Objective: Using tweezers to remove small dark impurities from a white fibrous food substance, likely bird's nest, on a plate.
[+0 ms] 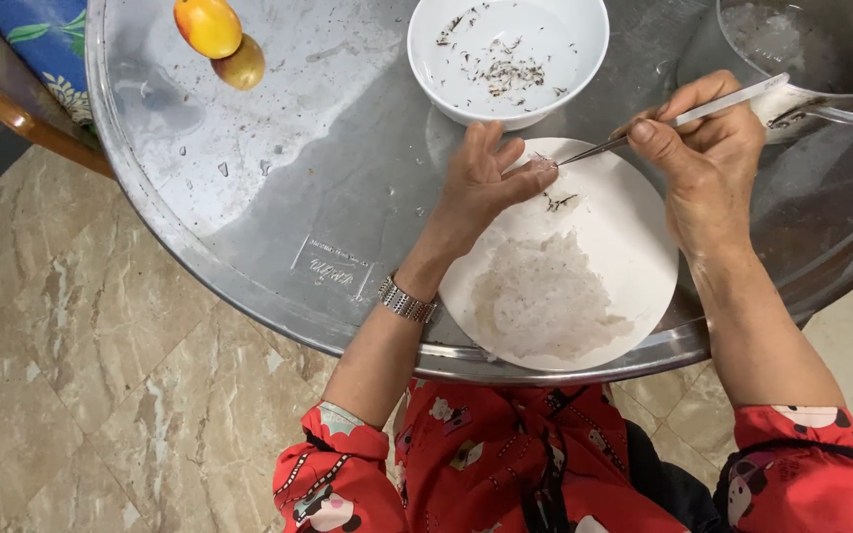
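Note:
My right hand (705,148) grips metal tweezers (678,120), their tip pointing left at a small pale piece pinched by my left hand (486,183) over a white plate (634,247). A translucent whitish mass (545,296) lies spread on the plate's near half, with a few dark specks (559,202) beside my left fingers. Just beyond the plate stands a white bowl (584,54) holding water and several dark specks. A metal watch (407,301) sits on my left wrist.
Everything rests on a round shiny metal table (278,178). An orange-yellow fruit (208,25) sits at its far left, mirrored in the surface. A metal pot (821,59) stands at the far right. A wooden chair with a blue floral cushion (41,39) and a marble floor (101,375) lie to the left.

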